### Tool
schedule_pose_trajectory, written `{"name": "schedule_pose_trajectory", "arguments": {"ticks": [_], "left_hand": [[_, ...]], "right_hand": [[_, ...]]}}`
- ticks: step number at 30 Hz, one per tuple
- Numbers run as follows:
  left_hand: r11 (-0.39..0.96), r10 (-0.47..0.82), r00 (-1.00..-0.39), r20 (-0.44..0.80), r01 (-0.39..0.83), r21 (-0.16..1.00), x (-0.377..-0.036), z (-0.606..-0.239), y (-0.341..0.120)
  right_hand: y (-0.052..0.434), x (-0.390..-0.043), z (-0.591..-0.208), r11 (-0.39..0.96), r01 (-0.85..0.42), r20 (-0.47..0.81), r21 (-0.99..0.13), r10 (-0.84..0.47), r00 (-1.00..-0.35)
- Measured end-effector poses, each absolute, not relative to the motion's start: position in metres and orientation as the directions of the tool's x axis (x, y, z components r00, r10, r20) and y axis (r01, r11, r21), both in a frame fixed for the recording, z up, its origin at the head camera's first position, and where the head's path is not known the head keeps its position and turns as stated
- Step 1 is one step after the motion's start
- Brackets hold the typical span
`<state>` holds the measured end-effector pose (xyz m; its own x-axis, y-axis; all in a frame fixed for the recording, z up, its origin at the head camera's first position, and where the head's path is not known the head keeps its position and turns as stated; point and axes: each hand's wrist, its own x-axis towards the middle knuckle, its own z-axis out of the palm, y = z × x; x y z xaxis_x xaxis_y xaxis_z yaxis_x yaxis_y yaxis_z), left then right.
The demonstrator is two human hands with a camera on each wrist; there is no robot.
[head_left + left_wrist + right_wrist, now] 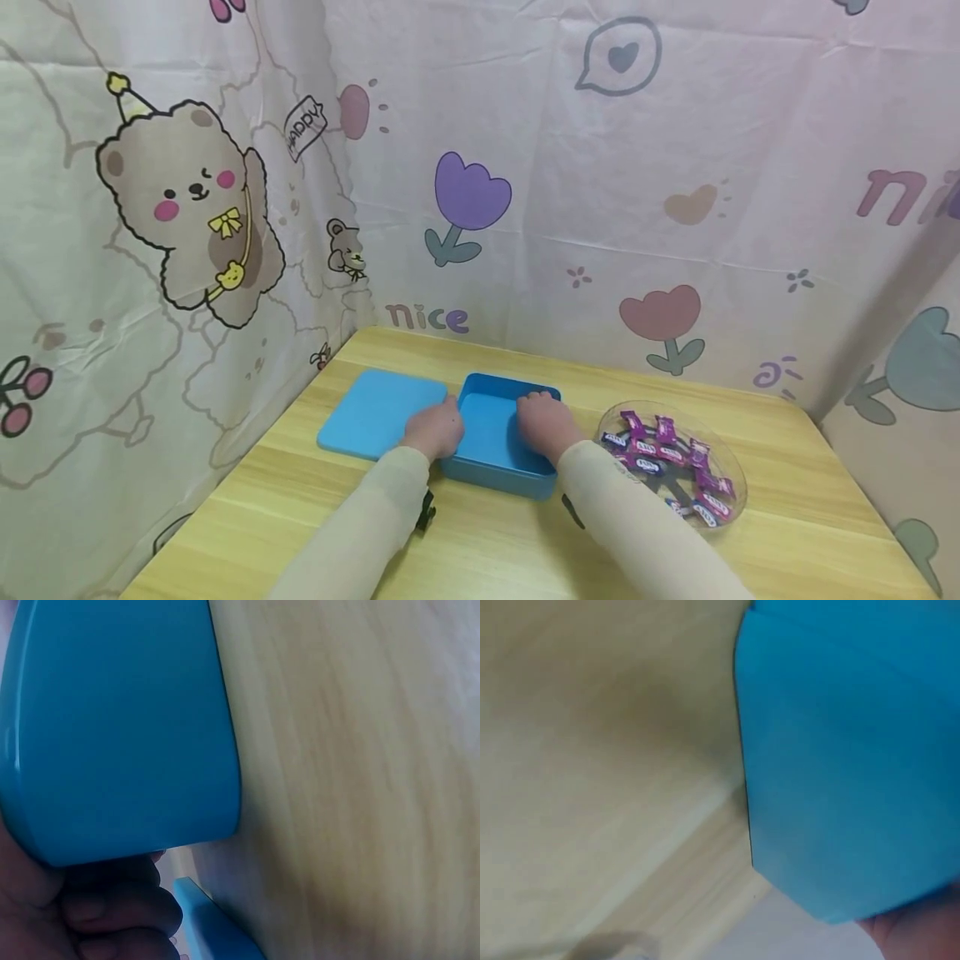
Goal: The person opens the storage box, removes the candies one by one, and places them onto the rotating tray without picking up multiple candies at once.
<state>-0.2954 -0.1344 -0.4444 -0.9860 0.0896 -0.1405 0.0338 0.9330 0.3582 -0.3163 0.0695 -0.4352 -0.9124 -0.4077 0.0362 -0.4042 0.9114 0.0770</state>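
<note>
Blue box (491, 433) sits open at lower centre of the head view on the wooden table (787, 533). Left hand (433, 429) grips its left wall, right hand (546, 425) its right wall. Blue lid (371, 412) lies just left; candy bowl (731, 508) right.

Right hand's fingers (534, 408) hidden inside blue box (491, 479); wrapper print unreadable.

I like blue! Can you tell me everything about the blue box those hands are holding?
The open blue rectangular plastic box has rounded corners, smooth glossy walls and nothing inside. It stands upright on the pale wooden table, its flat blue lid lying just beside it. The left hand grips its left wall and the right hand its right wall.
</note>
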Motion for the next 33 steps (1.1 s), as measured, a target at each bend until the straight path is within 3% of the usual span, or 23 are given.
{"name": "schedule_pose_trajectory", "arguments": {"ticks": [12, 33], "left_hand": [[0.927, 0.1, -0.987, -0.125, 0.047, 0.373, -0.2945, -0.444, -0.1335], [0.927, 0.088, -0.988, -0.129, 0.033, 0.374, -0.2948, -0.4428, -0.1345]], "right_hand": [[0.0679, -0.3119, -0.4389, 0.921, -0.384, 0.011, 0.065, -0.386, -0.923], [0.0692, -0.3112, -0.4364, 0.865, -0.487, -0.018, -0.118, -0.492, -0.87]]}}
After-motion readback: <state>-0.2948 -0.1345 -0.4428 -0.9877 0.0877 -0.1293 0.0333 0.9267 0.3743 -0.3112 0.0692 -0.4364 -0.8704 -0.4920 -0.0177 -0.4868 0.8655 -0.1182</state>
